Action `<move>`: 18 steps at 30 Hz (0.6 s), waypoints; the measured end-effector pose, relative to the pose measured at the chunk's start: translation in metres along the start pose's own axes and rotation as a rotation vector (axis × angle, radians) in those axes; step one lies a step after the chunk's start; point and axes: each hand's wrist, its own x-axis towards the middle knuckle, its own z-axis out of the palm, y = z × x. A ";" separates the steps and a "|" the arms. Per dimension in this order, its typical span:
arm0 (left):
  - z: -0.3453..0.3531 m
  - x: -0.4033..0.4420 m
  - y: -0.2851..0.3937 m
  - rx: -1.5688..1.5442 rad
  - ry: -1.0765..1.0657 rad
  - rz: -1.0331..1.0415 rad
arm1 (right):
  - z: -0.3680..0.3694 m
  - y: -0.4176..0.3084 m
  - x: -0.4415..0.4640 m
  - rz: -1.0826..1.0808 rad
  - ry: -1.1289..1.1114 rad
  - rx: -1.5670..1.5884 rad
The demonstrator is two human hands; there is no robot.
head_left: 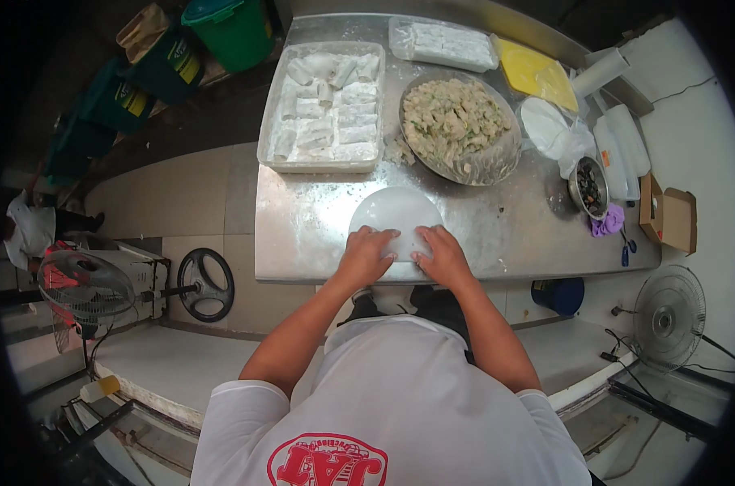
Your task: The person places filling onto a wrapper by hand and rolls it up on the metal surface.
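A round, thin white wrapper (393,212) lies flat on the steel table near its front edge. My left hand (367,257) has its fingers curled on the wrapper's near left part, and my right hand (442,256) does the same on the near right. Both thumbs point inward, with a small gap between the hands. Whatever lies under the fingers is hidden. Beyond the wrapper, a wide bowl (406,121) holds a heap of pale chopped filling (456,113) with green bits. To its left, a white tray (319,166) contains several rows of pale, floury rolls (356,121).
The steel table (302,235) also carries a wrapped pack (444,44), a yellow sheet (537,73), white plastic (553,134), a small bowl of dark pieces (588,186), a purple cloth (609,220) and a cardboard box (667,215). Fans (667,316) stand at both sides.
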 end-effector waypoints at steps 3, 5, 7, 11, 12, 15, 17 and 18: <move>0.003 -0.007 0.003 0.062 0.098 0.066 | 0.006 0.008 0.002 -0.058 0.021 -0.056; 0.001 -0.007 0.005 0.101 0.166 0.090 | 0.008 0.006 0.002 -0.052 0.050 -0.083; -0.004 -0.012 0.010 0.211 0.192 -0.046 | 0.007 0.007 0.001 -0.059 0.044 -0.083; 0.011 -0.019 0.036 0.117 0.178 -0.085 | 0.010 0.008 0.003 -0.067 0.062 -0.075; 0.020 -0.015 0.046 0.038 0.225 -0.038 | 0.007 0.006 0.003 -0.072 0.052 -0.096; 0.042 -0.007 0.046 0.080 0.164 -0.159 | -0.003 0.004 0.008 -0.010 -0.025 -0.015; 0.047 -0.003 0.044 0.097 0.180 -0.143 | -0.023 0.008 0.024 -0.028 0.042 0.054; 0.049 -0.004 0.044 0.107 0.182 -0.134 | -0.036 0.006 0.031 -0.031 0.099 0.127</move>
